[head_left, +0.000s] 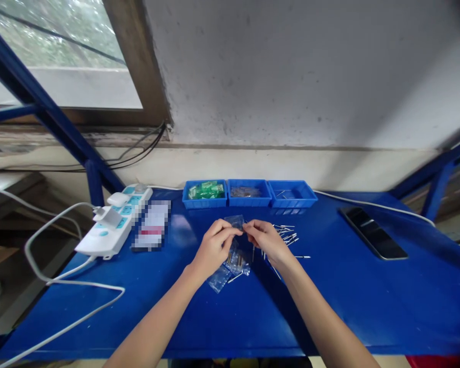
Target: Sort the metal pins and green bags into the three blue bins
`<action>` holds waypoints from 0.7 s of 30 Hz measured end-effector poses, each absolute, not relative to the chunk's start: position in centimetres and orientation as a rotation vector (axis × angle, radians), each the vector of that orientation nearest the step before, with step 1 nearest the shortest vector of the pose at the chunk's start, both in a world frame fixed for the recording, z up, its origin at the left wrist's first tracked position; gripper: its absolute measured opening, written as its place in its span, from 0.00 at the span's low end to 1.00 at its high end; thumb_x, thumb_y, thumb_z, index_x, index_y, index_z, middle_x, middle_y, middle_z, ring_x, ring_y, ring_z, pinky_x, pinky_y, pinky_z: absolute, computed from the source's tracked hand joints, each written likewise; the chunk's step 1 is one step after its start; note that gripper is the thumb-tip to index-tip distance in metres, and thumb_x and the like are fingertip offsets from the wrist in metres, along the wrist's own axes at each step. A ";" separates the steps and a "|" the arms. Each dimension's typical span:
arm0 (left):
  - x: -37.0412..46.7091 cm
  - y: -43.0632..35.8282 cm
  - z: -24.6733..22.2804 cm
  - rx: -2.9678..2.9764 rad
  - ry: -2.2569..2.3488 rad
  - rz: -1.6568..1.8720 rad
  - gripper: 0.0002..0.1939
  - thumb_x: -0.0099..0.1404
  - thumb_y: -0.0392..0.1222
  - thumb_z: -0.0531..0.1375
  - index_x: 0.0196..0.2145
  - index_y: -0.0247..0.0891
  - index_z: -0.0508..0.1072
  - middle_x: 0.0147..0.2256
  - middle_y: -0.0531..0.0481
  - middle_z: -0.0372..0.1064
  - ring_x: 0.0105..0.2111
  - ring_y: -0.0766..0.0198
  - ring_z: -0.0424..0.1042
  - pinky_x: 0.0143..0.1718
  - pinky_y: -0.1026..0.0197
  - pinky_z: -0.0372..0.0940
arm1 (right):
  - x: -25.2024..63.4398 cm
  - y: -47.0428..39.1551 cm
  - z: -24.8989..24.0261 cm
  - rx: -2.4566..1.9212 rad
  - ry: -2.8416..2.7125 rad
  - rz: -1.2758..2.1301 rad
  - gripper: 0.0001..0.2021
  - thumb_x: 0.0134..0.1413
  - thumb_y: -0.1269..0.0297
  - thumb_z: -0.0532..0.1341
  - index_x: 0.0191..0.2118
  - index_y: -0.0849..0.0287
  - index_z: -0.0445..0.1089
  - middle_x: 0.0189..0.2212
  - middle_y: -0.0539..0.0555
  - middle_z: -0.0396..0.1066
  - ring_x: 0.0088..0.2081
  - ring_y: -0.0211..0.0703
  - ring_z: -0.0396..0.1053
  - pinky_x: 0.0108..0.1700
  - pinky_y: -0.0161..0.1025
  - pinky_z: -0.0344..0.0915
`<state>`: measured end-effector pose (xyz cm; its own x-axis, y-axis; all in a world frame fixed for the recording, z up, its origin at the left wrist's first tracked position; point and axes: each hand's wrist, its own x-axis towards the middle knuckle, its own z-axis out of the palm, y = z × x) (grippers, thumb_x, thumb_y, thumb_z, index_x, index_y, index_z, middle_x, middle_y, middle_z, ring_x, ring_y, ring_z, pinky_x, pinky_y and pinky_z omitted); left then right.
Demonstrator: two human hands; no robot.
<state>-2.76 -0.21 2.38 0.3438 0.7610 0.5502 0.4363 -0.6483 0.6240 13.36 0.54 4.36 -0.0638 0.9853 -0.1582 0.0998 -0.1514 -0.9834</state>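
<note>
Both hands meet over the middle of the blue table. The fingers of my left hand (215,246) are pinched on the near edge of a small clear plastic bag (235,221). At the bag's right corner, my right hand (266,239) is also closed in a pinch. Whether a small part sits between the fingertips cannot be made out. Below the hands lie several clear bags (219,278), some with small brass-coloured and dark parts inside. Thin metal pins (290,237) are scattered beside and beyond my right hand, partly hidden by it.
Along the wall stand three blue trays: one with green packets (207,190), one with small brownish parts (245,192), one with a few pins (285,194). A power strip (113,225) with white cables and a blurred-out phone-like object (152,225) lie left. A black phone (373,232) lies right.
</note>
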 end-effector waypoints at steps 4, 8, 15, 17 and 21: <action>-3.4 -0.1 2.4 2.283 1.408 0.895 0.12 0.66 0.43 0.54 0.47 0.42 0.68 0.42 0.46 0.63 0.42 0.57 0.66 0.42 0.54 0.63 | 15.7 1.3 5.6 -1.356 -1.035 1.033 0.14 0.49 0.52 0.57 0.28 0.60 0.65 0.17 0.45 0.56 0.19 0.32 0.52 0.21 0.33 0.48; -4.6 0.0 2.5 2.295 1.668 0.490 0.17 0.60 0.53 0.58 0.44 0.41 0.69 0.42 0.45 0.63 0.44 0.48 0.65 0.42 0.46 0.61 | 19.8 1.7 9.1 -1.273 -0.709 -0.091 0.13 0.55 0.53 0.54 0.33 0.59 0.64 0.24 0.48 0.58 0.24 0.34 0.56 0.27 0.35 0.54; -4.2 0.2 1.5 2.214 1.608 0.526 0.06 0.60 0.37 0.59 0.36 0.40 0.66 0.36 0.49 0.66 0.40 0.53 0.65 0.39 0.53 0.61 | 20.0 3.9 8.8 -1.546 -1.579 -0.057 0.10 0.53 0.59 0.57 0.32 0.58 0.71 0.22 0.51 0.65 0.26 0.38 0.61 0.31 0.38 0.55; -3.9 0.3 1.4 2.148 1.514 0.719 0.08 0.59 0.32 0.57 0.37 0.40 0.64 0.33 0.51 0.65 0.37 0.58 0.67 0.37 0.57 0.62 | 18.2 3.8 7.1 -1.583 -1.747 0.505 0.10 0.48 0.56 0.61 0.31 0.58 0.71 0.22 0.51 0.65 0.27 0.40 0.62 0.30 0.37 0.53; -3.5 0.1 2.1 2.102 1.276 1.078 0.06 0.62 0.30 0.54 0.35 0.39 0.64 0.33 0.51 0.63 0.34 0.64 0.66 0.37 0.61 0.63 | 15.1 1.4 4.7 -1.519 -1.630 1.110 0.20 0.53 0.47 0.54 0.26 0.59 0.70 0.18 0.50 0.63 0.24 0.39 0.61 0.28 0.36 0.52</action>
